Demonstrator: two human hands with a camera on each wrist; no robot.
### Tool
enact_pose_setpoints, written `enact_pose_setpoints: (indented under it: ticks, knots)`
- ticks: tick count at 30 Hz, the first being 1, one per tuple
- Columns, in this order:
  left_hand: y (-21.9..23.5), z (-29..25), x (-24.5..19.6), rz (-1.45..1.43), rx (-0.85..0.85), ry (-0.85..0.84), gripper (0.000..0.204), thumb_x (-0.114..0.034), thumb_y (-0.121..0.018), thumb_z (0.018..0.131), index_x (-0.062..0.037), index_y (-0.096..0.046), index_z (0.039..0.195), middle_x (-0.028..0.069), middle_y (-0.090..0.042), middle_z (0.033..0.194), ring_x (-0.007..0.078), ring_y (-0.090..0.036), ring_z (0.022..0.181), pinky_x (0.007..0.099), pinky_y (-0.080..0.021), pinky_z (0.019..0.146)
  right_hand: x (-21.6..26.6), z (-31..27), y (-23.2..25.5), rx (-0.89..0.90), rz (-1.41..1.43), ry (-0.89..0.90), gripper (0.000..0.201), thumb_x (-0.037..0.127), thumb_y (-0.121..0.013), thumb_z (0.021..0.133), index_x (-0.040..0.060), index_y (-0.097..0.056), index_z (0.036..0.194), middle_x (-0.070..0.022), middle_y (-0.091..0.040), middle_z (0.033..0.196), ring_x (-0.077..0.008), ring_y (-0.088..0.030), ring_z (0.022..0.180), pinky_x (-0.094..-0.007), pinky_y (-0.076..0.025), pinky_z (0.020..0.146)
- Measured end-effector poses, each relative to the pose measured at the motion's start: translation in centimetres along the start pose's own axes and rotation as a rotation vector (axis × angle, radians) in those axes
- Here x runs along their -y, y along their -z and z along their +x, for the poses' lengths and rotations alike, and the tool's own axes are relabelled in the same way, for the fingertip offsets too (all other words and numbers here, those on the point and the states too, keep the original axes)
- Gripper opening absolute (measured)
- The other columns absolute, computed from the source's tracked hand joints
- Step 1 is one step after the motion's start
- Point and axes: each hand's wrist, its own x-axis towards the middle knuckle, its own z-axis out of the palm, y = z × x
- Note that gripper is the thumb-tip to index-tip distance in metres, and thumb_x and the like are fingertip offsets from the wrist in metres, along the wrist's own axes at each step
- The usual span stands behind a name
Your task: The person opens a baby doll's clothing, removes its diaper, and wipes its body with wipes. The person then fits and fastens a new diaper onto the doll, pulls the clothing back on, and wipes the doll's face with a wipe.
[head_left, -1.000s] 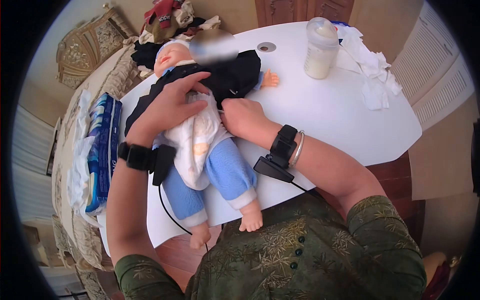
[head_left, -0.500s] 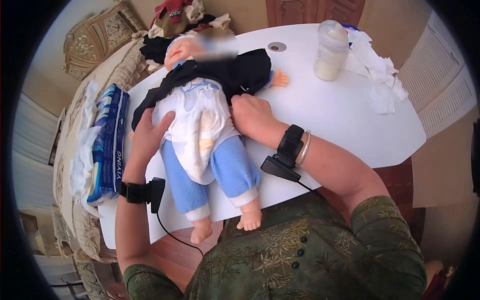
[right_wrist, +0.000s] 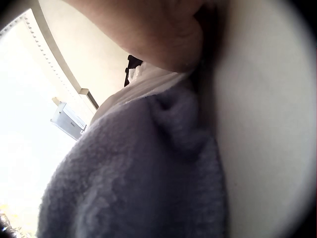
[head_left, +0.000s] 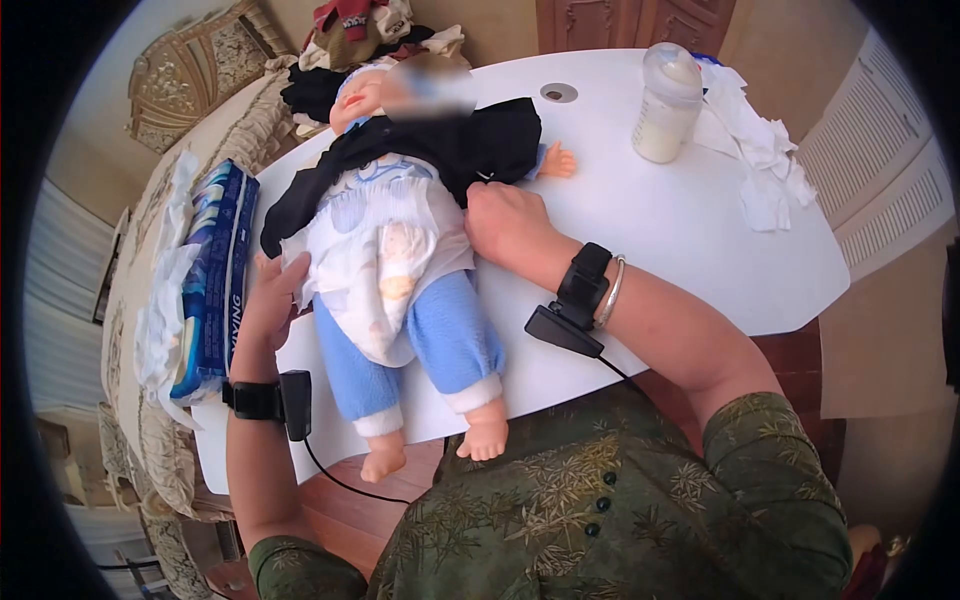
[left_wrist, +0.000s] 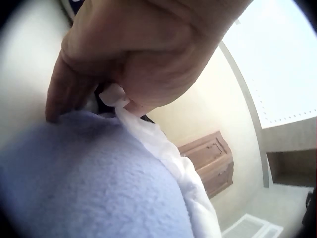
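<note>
A baby doll (head_left: 455,335) in blue fleece trousers lies on its back on the white table (head_left: 700,265), feet toward the person. A white diaper (head_left: 345,235) covers its belly and hangs down between the legs. My left hand (head_left: 272,300) pinches the diaper's left side edge between thumb and fingers; the left wrist view shows the white edge (left_wrist: 163,144) running out of the grip. On the doll's other side my right hand (head_left: 510,225) grips the diaper's right edge with curled fingers, fingertips hidden. A black garment (head_left: 490,140) is bunched over the doll's chest.
A baby bottle (head_left: 665,105) with white liquid stands at the back right, near crumpled white tissues (head_left: 760,165). A blue diaper pack (head_left: 222,270) lies along the left edge. Piled clothes (head_left: 355,35) are beyond the table. A cable (head_left: 350,488) hangs from the left wrist camera.
My left hand has moved off the doll's belly, down and out to its left side, drawing the diaper's edge outward. The right hand has stayed at the right edge.
</note>
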Motion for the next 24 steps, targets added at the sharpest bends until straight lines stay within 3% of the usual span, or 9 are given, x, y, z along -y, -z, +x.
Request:
enact_pose_setpoints:
  ticks: [3, 5, 8, 12, 15, 18, 20, 21, 24]
  knots:
    - [-0.1, 0.2, 0.6, -0.113, 0.008, 0.150, 0.029, -0.025, -0.055, 0.092, -0.0036, -0.059, 0.110, 0.0053, -0.063, 0.104, 0.0119, -0.062, 0.089, 0.0248, -0.050, 0.077, 0.4, 0.2, -0.1, 0.007, -0.009, 0.033, 0.016, 0.011, -0.050, 0.082, -0.0002, -0.060, 0.087, -0.0202, -0.065, 0.091, -0.0357, -0.064, 0.088, -0.0444, -0.051, 0.075]
    - [-0.2, 1.0, 2.0, -0.377, 0.304, 0.117, 0.034, -0.023, -0.050, 0.093, -0.0008, -0.055, 0.120, 0.0085, -0.063, 0.112, 0.0162, -0.060, 0.102, 0.0312, -0.050, 0.086, 0.6, 0.2, -0.3, 0.005, -0.002, 0.037, 0.015, 0.010, -0.051, 0.081, -0.0006, -0.059, 0.087, -0.0203, -0.065, 0.089, -0.0356, -0.064, 0.087, -0.0444, -0.051, 0.074]
    - [-0.5, 1.7, 3.5, -0.641, 0.428, 0.178, 0.037, -0.019, -0.046, 0.095, 0.0008, -0.051, 0.126, 0.0111, -0.060, 0.119, 0.0205, -0.058, 0.110, 0.0354, -0.047, 0.094, 1.1, 0.0, -0.5, -0.047, 0.026, 0.079, 0.014, 0.009, -0.051, 0.081, -0.0012, -0.059, 0.087, -0.0213, -0.065, 0.088, -0.0370, -0.064, 0.086, -0.0452, -0.051, 0.073]
    - [-1.7, 1.7, 4.4, -0.783, 0.441, 0.234, 0.038, -0.018, -0.045, 0.095, 0.0028, -0.050, 0.126, 0.0131, -0.058, 0.124, 0.0232, -0.057, 0.112, 0.0368, -0.045, 0.098, 1.0, 0.3, -0.5, -0.013, 0.112, 0.059, 0.015, 0.008, -0.052, 0.081, -0.0034, -0.060, 0.087, -0.0243, -0.065, 0.089, -0.0371, -0.065, 0.083, -0.0448, -0.052, 0.074]
    - [-2.5, 2.3, 5.8, -0.955, 0.509, 0.240, 0.039, -0.020, -0.044, 0.096, 0.0032, -0.048, 0.127, 0.0150, -0.056, 0.126, 0.0247, -0.056, 0.113, 0.0368, -0.044, 0.100, 0.6, 1.1, -1.4, -0.006, 0.321, 0.008, 0.019, 0.011, -0.052, 0.083, -0.0053, -0.059, 0.089, -0.0281, -0.063, 0.091, -0.0395, -0.063, 0.084, -0.0452, -0.051, 0.072]
    - [-3.2, 3.1, 6.5, -1.107, 0.636, 0.235, 0.041, -0.022, -0.044, 0.097, 0.0042, -0.046, 0.128, 0.0165, -0.055, 0.127, 0.0261, -0.056, 0.113, 0.0377, -0.044, 0.100, 0.5, 1.5, -2.6, -0.008, 0.514, -0.089, 0.024, 0.015, -0.051, 0.087, -0.0072, -0.058, 0.094, -0.0258, -0.065, 0.090, -0.0357, -0.065, 0.082, -0.0429, -0.052, 0.071]
    - [-3.1, 3.1, 6.5, -1.131, 0.629, 0.242, 0.042, -0.023, -0.043, 0.097, 0.0041, -0.045, 0.129, 0.0179, -0.055, 0.126, 0.0274, -0.057, 0.112, 0.0391, -0.045, 0.099, 0.7, 1.7, -2.8, 0.288, 1.130, -0.281, 0.030, 0.020, -0.049, 0.091, -0.0060, -0.059, 0.101, -0.0196, -0.066, 0.092, -0.0285, -0.065, 0.081, -0.0408, -0.051, 0.073]
    - [-3.1, 3.1, 6.4, -1.131, 0.629, 0.240, 0.042, -0.023, -0.043, 0.097, 0.0041, -0.045, 0.129, 0.0179, -0.055, 0.126, 0.0274, -0.057, 0.112, 0.0391, -0.045, 0.099, 0.8, 1.4, -2.6, 0.288, 1.130, -0.280, 0.030, 0.020, -0.049, 0.091, -0.0060, -0.059, 0.101, -0.0196, -0.066, 0.092, -0.0285, -0.065, 0.081, -0.0408, -0.051, 0.073]
    - [-3.3, 2.6, 5.7, -1.183, 0.684, 0.235, 0.042, -0.023, -0.043, 0.097, 0.0041, -0.045, 0.129, 0.0186, -0.055, 0.126, 0.0277, -0.058, 0.111, 0.0398, -0.046, 0.098, 1.8, -0.4, -0.5, 0.452, 1.519, -0.407, 0.036, 0.027, -0.046, 0.094, -0.0028, -0.058, 0.110, -0.0128, -0.065, 0.099, -0.0219, -0.063, 0.085, -0.0381, -0.051, 0.077]
